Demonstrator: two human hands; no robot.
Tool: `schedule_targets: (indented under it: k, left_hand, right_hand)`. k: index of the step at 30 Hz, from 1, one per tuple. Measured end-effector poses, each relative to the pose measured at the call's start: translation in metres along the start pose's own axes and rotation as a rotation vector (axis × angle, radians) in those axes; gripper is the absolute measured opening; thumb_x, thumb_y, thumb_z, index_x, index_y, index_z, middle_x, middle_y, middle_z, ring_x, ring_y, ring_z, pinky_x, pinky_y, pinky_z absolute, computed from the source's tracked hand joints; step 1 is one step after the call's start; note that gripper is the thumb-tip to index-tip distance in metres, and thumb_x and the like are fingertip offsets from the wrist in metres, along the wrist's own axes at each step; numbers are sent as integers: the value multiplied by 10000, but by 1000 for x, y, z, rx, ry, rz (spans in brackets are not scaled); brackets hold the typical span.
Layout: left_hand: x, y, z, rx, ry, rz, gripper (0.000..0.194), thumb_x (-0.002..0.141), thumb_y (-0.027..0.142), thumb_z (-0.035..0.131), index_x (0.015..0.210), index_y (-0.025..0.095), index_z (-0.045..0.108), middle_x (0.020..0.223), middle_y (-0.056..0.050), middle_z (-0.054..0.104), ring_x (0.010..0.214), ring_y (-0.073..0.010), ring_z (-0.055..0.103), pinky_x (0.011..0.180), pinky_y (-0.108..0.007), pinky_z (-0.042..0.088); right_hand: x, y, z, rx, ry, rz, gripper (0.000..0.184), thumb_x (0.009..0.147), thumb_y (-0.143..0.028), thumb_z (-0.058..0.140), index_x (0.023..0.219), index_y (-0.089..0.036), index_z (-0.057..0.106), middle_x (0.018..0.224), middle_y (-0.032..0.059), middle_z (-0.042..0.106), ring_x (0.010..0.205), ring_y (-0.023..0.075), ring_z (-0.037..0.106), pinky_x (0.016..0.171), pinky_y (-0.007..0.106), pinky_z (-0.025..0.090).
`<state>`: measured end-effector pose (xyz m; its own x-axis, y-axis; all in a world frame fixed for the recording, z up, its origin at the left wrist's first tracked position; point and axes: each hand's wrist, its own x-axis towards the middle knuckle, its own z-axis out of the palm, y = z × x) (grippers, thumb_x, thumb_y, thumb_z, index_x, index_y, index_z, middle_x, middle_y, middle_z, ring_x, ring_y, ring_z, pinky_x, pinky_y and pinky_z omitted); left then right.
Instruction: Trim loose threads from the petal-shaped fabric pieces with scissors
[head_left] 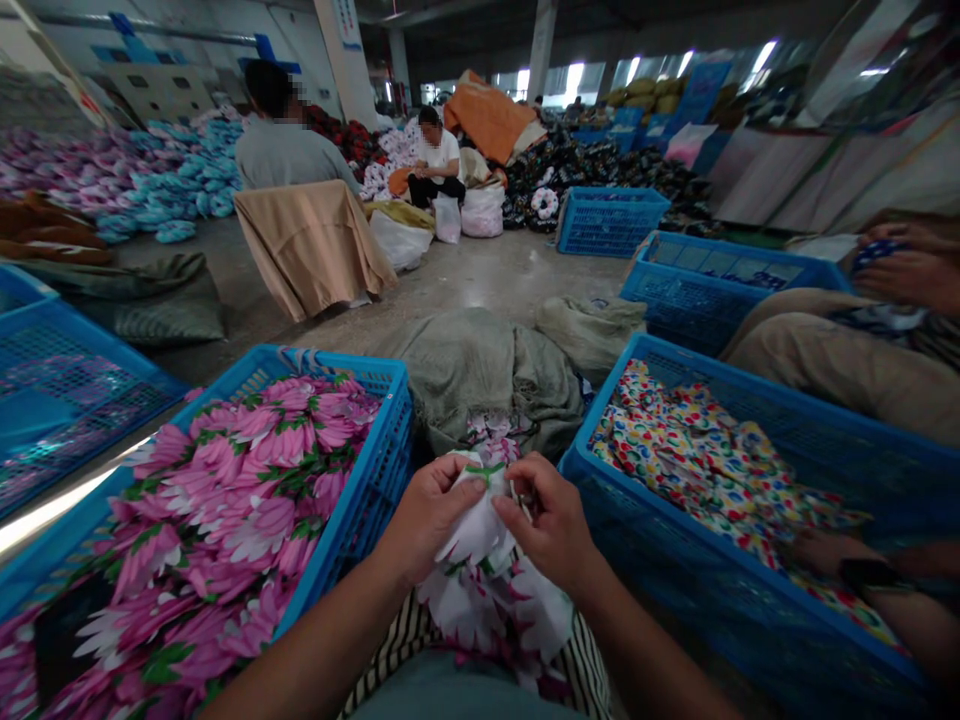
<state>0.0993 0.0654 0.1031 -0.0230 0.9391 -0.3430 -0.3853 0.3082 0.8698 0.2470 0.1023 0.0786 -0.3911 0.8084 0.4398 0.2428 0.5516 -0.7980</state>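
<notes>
Your left hand [431, 518] and right hand [546, 525] work close together, both clamped on the floral cloth [480, 590], just beside the blue crate [386, 440].

A blue plastic crate [675, 610] of multicoloured spotted fabric [697, 460] sits right of a grey-green sack [480, 375]; farther off, a seated co-worker [289, 150] in a grey shirt standing beside heaped teal fabric bundles [180, 190].

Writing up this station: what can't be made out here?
Head view:
Pinched part of the white-and-pink floral cloth: hidden by the left hand and right hand.
Contents of the blue plastic crate, far left: dimmed by glare.
Co-worker's hand, right: cut off by the frame edge.
</notes>
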Motion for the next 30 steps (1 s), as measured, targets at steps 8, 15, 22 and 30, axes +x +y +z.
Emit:
schedule_targets:
  k: [8,15,22,30]
  left_hand:
    - [-8,2,1,-12,-39,-8,212,663,299,677,780,136,609,637,9,588,507,-75,484,481,-186,333]
    - [-11,0,3,-9,41,43,190,693,309,669,757,139,613,600,20,585,485,-65,482,482,-182,358]
    - [-14,1,7,17,39,31,199,696,313,666,788,143,620,632,11,608,513,-83,508,488,-191,374]
    - [-15,-2,8,28,-1,10,189,694,309,664,793,153,628,625,21,596,521,-94,509,503,-201,366]
  right_hand:
    - [4,-3,-1,-49,-37,-79,107,774,-173,548,878,-178,525,709,-2,463,644,134,454,569,251,334]
    - [4,-5,-5,25,-56,-18,92,830,-245,481,870,-178,530,701,-2,480,621,130,456,562,247,340]
    - [-1,-8,-14,-120,-191,43,187,887,-291,382,969,-177,506,736,20,592,627,144,541,574,252,353]
    - [0,-6,-13,-124,-176,13,202,891,-267,372,920,-183,554,782,37,626,660,146,566,599,245,380]
